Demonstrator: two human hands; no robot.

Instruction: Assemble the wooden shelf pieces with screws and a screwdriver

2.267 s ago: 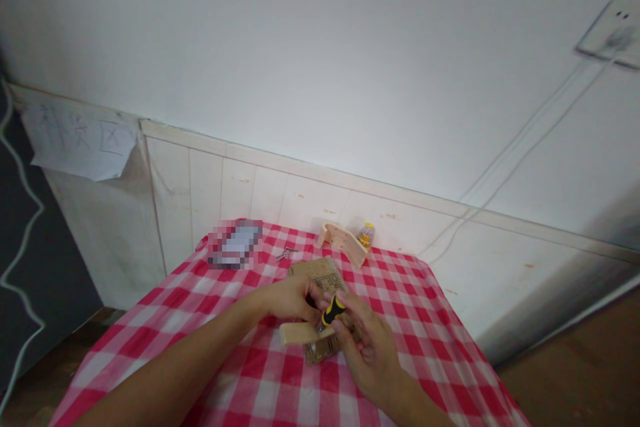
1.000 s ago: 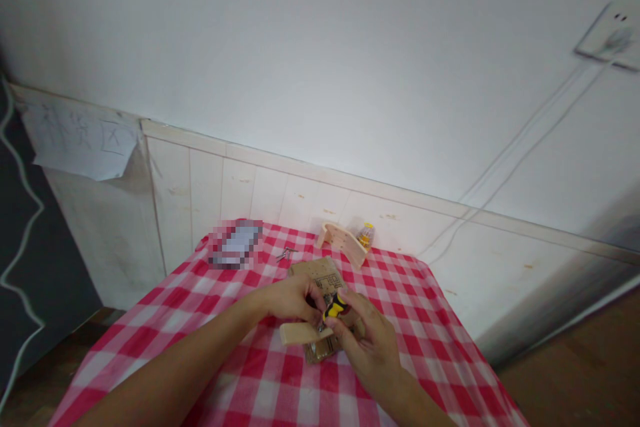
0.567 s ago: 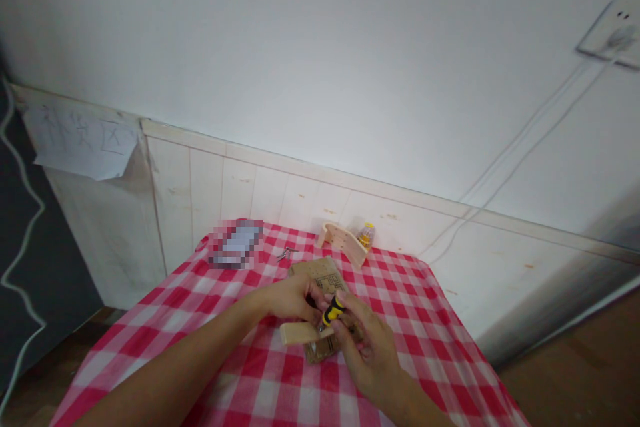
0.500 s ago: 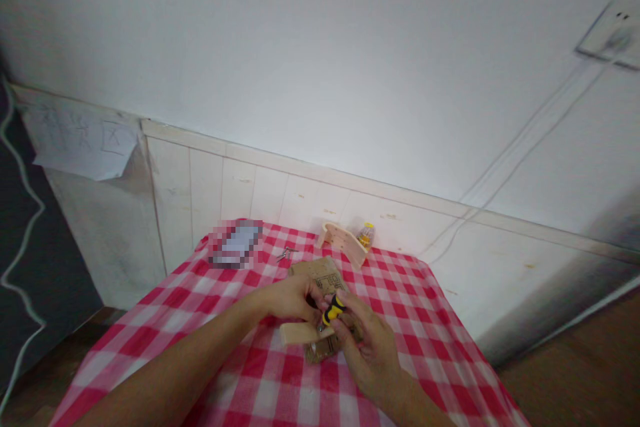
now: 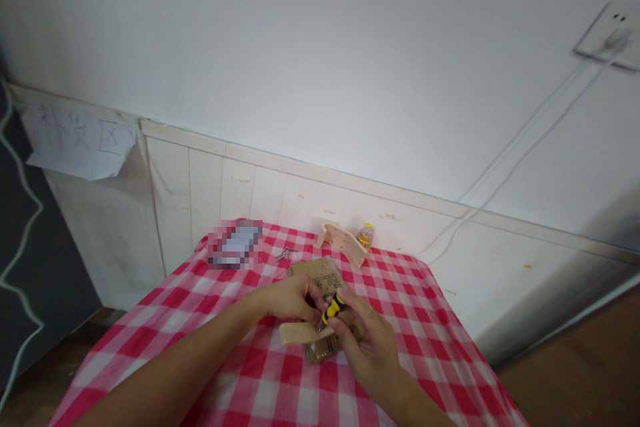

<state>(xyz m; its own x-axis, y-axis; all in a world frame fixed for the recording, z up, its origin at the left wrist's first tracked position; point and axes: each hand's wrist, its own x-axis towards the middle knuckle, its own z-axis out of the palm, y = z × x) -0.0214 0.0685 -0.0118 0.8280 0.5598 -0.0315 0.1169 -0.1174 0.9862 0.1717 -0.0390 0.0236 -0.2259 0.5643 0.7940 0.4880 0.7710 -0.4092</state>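
Note:
My right hand (image 5: 367,350) is closed round a short screwdriver (image 5: 333,307) with a yellow and black handle, its tip pointing down at a pale wooden piece (image 5: 299,333). My left hand (image 5: 290,298) grips that wooden piece from the left, fingers curled over its top. Under both lies a brown perforated board (image 5: 320,275) on the red and white checked tablecloth (image 5: 240,360). The screw itself is hidden by my fingers.
Against the white panelled wall at the table's far edge sit a curved wooden part (image 5: 343,241) and a small yellow-capped jar (image 5: 366,235). A few metal screws (image 5: 285,254) lie near a blurred-out object (image 5: 235,244). Cables (image 5: 520,147) run down from a wall socket (image 5: 613,37).
My right hand has turned slightly round the screwdriver, tilting the handle a little between frames. The left hand and the wooden piece have stayed in place.

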